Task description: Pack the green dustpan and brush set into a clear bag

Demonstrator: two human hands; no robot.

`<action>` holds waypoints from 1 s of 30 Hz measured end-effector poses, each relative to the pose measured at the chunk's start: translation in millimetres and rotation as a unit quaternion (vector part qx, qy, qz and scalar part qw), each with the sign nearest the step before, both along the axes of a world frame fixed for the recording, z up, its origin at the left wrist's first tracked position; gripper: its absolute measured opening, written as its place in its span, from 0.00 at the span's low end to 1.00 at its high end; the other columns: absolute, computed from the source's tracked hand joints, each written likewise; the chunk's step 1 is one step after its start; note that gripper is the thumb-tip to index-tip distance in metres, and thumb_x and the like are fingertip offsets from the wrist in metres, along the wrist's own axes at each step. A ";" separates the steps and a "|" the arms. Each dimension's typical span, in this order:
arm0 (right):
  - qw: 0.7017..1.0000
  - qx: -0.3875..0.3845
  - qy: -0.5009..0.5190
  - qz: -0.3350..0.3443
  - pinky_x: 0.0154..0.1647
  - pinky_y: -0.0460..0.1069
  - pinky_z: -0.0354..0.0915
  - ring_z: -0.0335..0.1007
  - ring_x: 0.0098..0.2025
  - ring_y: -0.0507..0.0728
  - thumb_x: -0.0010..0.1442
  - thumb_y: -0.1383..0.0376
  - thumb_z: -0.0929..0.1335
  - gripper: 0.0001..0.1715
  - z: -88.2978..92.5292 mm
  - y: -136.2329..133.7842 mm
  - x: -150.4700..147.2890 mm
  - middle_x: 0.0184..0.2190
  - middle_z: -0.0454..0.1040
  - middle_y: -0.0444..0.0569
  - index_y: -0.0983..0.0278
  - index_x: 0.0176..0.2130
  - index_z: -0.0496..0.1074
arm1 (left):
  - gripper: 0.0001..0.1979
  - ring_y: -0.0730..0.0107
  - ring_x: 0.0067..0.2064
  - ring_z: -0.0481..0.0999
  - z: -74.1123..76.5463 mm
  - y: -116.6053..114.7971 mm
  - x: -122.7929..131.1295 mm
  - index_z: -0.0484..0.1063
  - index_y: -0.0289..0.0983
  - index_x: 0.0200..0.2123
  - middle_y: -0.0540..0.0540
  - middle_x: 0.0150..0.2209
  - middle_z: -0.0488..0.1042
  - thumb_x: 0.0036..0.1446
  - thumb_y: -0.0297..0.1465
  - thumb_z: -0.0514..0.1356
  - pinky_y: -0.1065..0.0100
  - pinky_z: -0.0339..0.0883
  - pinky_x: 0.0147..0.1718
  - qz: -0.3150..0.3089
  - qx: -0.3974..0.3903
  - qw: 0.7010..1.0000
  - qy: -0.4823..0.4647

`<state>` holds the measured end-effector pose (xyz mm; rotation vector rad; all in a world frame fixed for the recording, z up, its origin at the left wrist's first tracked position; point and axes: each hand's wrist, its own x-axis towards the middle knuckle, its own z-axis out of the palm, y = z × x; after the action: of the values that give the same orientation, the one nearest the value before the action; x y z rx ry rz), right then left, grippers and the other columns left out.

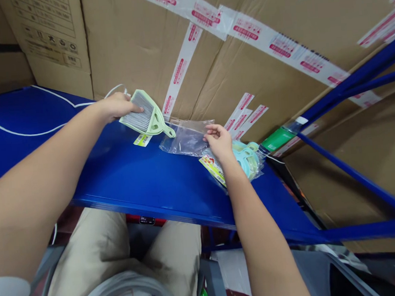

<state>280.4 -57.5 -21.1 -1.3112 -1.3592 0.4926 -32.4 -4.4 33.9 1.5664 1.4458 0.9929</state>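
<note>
Right hand pinches empty clear bag; left hand holds green dustpan set.

You get bright, even overhead light — soft shadows, edges bowed by the wide lens, slight blur at the corners.

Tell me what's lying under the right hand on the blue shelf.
Under the right hand: a packaged blue set with a printed card, beside a clear bag. The wrist covers the package's middle.
</note>
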 end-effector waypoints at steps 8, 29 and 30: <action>0.998 0.047 0.034 0.026 0.45 0.51 0.74 0.70 0.37 0.53 0.49 0.72 0.68 0.13 2.5 -7.1 -6.1 0.31 0.69 0.42 0.59 0.37 0.72 | 0.13 0.52 0.52 0.80 3.1 -4.4 3.6 0.80 0.35 0.38 0.41 0.40 0.83 0.45 0.25 0.70 0.57 0.72 0.52 -0.016 -0.036 0.997 -0.072; 0.993 0.089 0.019 0.068 0.39 0.48 0.73 0.69 0.34 0.51 0.51 0.71 0.70 0.12 -0.8 -9.1 -20.4 0.31 0.70 0.41 0.60 0.37 0.72 | 0.06 0.61 0.40 0.83 -11.2 -19.4 44.8 0.81 0.36 0.36 0.42 0.34 0.83 0.59 0.28 0.62 0.65 0.75 0.41 -0.048 -0.086 0.965 -0.245; 0.994 0.088 0.022 0.065 0.39 0.48 0.73 0.69 0.34 0.51 0.51 0.71 0.69 0.12 -0.6 -8.8 -20.2 0.31 0.70 0.41 0.60 0.38 0.72 | 0.06 0.61 0.40 0.83 -10.5 -19.6 44.2 0.81 0.36 0.36 0.42 0.33 0.83 0.59 0.28 0.63 0.65 0.76 0.40 -0.045 -0.086 0.965 -0.242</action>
<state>260.2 -66.3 -21.7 -1.0663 -1.4235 0.4758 11.7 -24.0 23.4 1.1495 1.0761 1.0732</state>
